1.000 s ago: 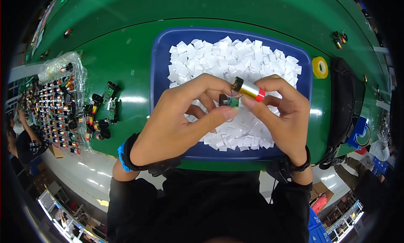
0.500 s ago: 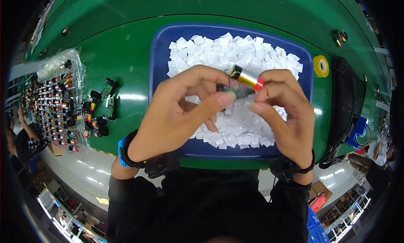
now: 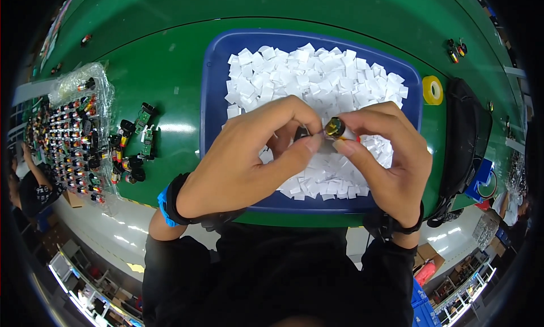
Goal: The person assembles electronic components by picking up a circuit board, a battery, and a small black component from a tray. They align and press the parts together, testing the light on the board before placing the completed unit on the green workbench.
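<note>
Over the blue tray [image 3: 211, 109] of white paper squares [image 3: 272, 72], both my hands are closed on small parts. My right hand [image 3: 388, 151] pinches a small cylindrical battery [image 3: 347, 133] between thumb and fingers. The battery's dark, gold-marked end tilts up toward me, and a red band shows at its other end. Close beside it, my left hand [image 3: 255, 157] grips a small black part [image 3: 302, 133], mostly covered by the fingers. Something thin, like a wire, appears between the two pinches, but it is blurred.
Left of the tray lie green circuit boards [image 3: 148, 141] with batteries and black parts. Beyond them, rows of similar assemblies [image 3: 73, 140] sit on clear plastic wrap [image 3: 105, 83]. A yellow tape roll [image 3: 432, 90] and a black bag [image 3: 460, 134] are at the right. A co-worker's arm [image 3: 35, 167] shows far left.
The battery has turned from lying crosswise to pointing its dark end toward me. My right hand now pinches its body. The green piece by my left thumb is no longer visible.
</note>
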Tool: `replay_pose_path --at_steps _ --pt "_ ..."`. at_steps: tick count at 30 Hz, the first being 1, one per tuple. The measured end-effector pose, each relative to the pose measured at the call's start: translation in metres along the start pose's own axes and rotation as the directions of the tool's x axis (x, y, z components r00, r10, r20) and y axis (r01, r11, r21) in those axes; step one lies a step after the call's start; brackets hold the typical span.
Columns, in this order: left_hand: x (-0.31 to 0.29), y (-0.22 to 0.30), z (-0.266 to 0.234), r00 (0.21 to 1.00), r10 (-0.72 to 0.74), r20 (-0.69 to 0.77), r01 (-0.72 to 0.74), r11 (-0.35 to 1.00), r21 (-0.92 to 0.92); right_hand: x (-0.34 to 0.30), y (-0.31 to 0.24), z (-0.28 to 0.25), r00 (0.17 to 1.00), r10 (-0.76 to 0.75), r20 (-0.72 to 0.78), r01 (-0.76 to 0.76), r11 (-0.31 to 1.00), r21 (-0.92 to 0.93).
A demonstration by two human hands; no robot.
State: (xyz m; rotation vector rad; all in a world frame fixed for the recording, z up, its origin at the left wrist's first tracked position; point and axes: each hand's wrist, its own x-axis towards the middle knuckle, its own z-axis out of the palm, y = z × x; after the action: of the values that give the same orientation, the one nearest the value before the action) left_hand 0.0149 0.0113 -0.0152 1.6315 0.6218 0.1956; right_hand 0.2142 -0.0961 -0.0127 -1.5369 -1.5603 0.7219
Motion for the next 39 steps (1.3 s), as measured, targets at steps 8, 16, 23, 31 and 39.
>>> replay_pose_path --at_steps 8,16,23,31,39 --pt "0.005 -0.012 -0.005 0.946 -0.056 0.319 0.276 0.654 -0.704 0.000 -0.001 -0.001 0.999 -0.043 -0.004 0.043 0.981 0.187" --pt "0.001 -0.014 0.003 0.992 -0.044 0.116 0.079 0.947 -0.313 0.003 -0.006 0.004 0.993 -0.122 0.011 0.121 0.992 0.023" --pt "0.005 -0.021 0.000 0.975 0.035 0.220 0.139 0.678 -0.722 0.004 -0.012 -0.005 0.955 -0.289 0.062 0.295 0.947 -0.124" --pt "0.004 -0.023 -0.003 0.974 -0.091 0.209 0.224 0.550 -0.804 0.002 -0.015 0.006 0.952 -0.302 0.057 0.307 0.932 -0.193" --pt "0.001 -0.014 -0.007 0.955 -0.143 0.259 0.268 0.790 -0.552 -0.004 -0.026 0.002 0.923 -0.382 0.039 0.369 0.856 -0.361"
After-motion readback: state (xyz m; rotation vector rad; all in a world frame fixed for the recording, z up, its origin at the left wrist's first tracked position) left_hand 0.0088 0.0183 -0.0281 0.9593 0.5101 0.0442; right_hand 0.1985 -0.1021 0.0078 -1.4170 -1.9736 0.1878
